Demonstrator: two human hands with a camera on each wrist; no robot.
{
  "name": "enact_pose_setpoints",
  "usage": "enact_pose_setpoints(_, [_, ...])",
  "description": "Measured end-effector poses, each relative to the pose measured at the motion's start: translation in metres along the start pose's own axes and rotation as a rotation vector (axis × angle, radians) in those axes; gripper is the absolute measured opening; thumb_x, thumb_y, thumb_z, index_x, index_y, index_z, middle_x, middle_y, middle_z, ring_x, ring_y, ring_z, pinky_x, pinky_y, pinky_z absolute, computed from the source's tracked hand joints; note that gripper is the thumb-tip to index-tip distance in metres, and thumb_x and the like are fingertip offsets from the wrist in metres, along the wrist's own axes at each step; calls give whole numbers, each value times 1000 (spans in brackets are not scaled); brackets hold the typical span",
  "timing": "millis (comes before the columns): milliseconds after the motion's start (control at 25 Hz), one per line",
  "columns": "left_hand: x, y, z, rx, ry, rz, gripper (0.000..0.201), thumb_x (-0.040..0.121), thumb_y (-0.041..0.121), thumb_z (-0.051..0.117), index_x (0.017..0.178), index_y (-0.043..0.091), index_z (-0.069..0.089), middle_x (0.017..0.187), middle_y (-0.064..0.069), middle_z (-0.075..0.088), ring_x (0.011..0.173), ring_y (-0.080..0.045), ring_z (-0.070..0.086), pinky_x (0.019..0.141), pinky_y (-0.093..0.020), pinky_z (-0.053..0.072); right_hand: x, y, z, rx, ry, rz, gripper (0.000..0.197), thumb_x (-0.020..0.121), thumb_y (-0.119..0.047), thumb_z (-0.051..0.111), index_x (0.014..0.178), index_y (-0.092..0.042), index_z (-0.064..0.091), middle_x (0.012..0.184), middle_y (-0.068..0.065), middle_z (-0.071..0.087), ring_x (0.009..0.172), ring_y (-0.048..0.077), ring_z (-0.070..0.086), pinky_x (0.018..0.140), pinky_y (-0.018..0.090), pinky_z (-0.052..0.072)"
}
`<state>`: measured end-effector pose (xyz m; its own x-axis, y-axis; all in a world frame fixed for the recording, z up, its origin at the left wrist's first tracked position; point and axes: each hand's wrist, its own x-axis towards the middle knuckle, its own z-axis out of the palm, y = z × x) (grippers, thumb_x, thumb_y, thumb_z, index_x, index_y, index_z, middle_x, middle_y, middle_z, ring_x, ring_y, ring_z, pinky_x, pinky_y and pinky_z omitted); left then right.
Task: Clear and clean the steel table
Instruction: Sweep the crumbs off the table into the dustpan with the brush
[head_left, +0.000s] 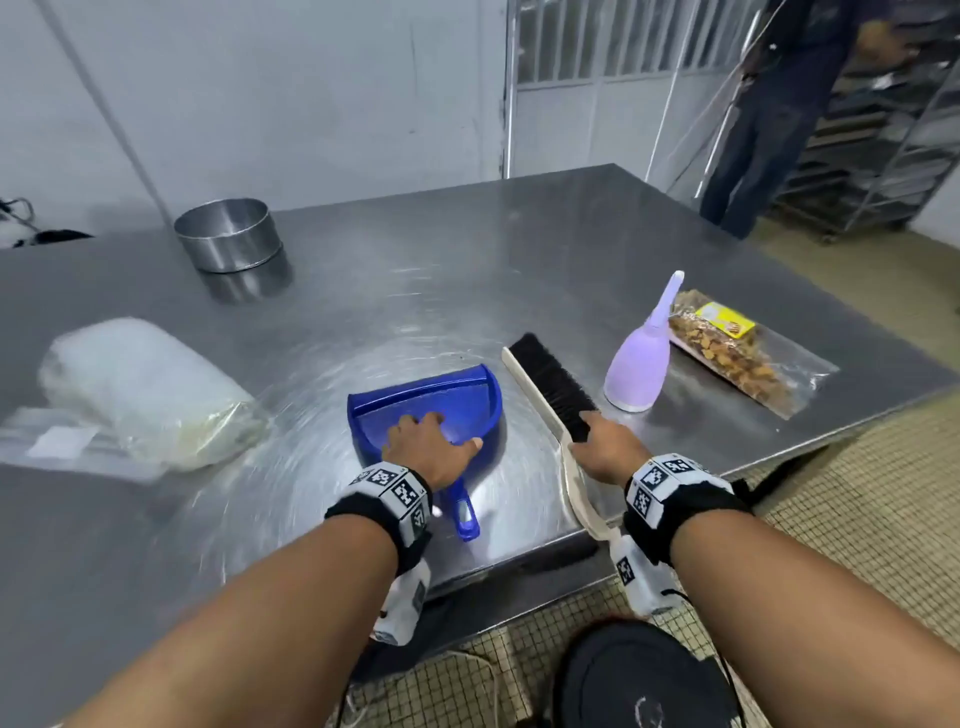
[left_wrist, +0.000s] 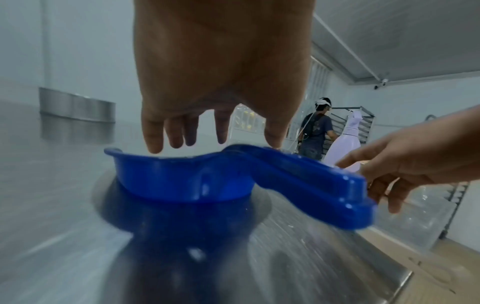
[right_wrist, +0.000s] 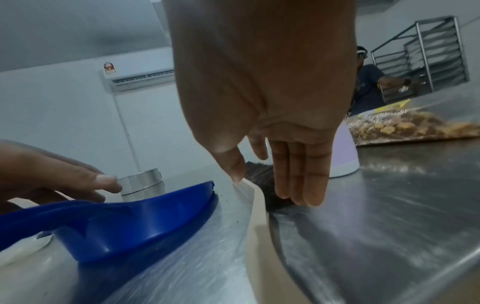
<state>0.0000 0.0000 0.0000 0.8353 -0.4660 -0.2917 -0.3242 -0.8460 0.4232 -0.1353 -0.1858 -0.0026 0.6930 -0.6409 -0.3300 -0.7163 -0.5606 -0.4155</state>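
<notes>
- two hands are over the steel table (head_left: 519, 249), each at a cleaning tool near the front edge.
- the left hand (head_left: 431, 441) lies over the back of the blue dustpan (head_left: 441, 400), fingers straight and slightly spread; in the left wrist view the fingertips (left_wrist: 153, 144) point down into the pan and the thumb meets its rim. whether the fingers touch the pan floor i cannot tell.
- the dustpan sits flat on the table, its handle (head_left: 465, 514) pointing toward the person.
- the right hand (head_left: 608, 447) is at the brush (head_left: 550, 389), which lies just right of the dustpan, black bristles facing right, pale handle running back past the table edge.
- in the right wrist view the fingers (right_wrist: 298, 174) are straight and held together, tips down against the bristles, the thumb touching the pale back of the brush; nothing is wrapped around it.
- a lilac bottle (head_left: 641, 364) stands upright just right of the brush; beside it lies a clear bag of brown snacks (head_left: 727, 353).
- on the left lies a wrapped whitish bundle (head_left: 140, 389); a round steel tin (head_left: 226, 234) stands farther back.
- another person (head_left: 779, 104) stands by a metal rack (head_left: 893, 145) beyond the table.
</notes>
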Motion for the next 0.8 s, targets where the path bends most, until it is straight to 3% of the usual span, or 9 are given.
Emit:
enact_pose_setpoints(200, [-1, 5, 23, -10, 106, -131, 73, 88, 55, 58, 148, 21, 34, 156, -15, 23, 143, -34, 23, 116, -45, 21, 7, 4, 23, 33, -108, 20, 80, 96, -26, 52, 154, -18, -2, 126, 17, 60, 113, 32, 57, 91, 33, 43])
enact_pose_setpoints(320, [4, -3, 29, -53, 154, -228, 79, 87, 57, 59, 150, 20, 29, 160, -18, 12, 146, -36, 16, 119, -48, 17, 9, 6, 28, 29, -87, 41, 80, 96, -20, 52, 154, -20, -4, 129, 20, 57, 112, 34, 58, 92, 36, 45])
enact_pose_setpoints(440, [6, -12, 30, -167, 165, -339, 95, 83, 58, 63, 153, 14, 17, 159, -23, 7, 142, -42, 22, 115, -51, 25, 11, 5, 30, 63, -68, 67, 78, 95, -10, 47, 154, -23, -3, 129, 20, 55, 111, 33, 58, 90, 35, 45])
enact_pose_setpoints(520, [7, -17, 27, -252, 156, -377, 99, 85, 55, 65, 153, 8, 10, 157, -26, 13, 134, -46, 37, 111, -50, 33, 11, 4, 29, 108, -40, 100, 77, 93, -7, 43, 154, -25, 0, 131, 20, 53, 111, 33, 57, 88, 33, 44])
enact_pose_setpoints(640, [12, -26, 27, -388, 137, -382, 94, 90, 48, 62, 151, -1, 9, 141, -26, 46, 117, -45, 56, 101, -47, 46, 9, 4, 27, 195, 19, 167, 70, 93, -14, 36, 154, -31, 5, 147, 19, 37, 121, 34, 50, 96, 35, 41])
enact_pose_setpoints(720, [12, -31, 24, -387, 135, -349, 87, 90, 49, 60, 147, -4, 20, 122, -24, 62, 105, -40, 64, 93, -45, 52, 7, 4, 25, 202, 42, 184, 66, 94, -20, 33, 153, -32, 6, 146, 18, 38, 122, 35, 49, 100, 38, 40])
enact_pose_setpoints(800, [10, -34, 17, -402, 155, -304, 74, 90, 46, 61, 139, -4, 34, 121, -20, 63, 106, -37, 63, 90, -38, 51, 4, 4, 21, 204, 53, 178, 64, 95, -22, 31, 153, -32, 8, 144, 18, 42, 119, 35, 51, 97, 37, 41])
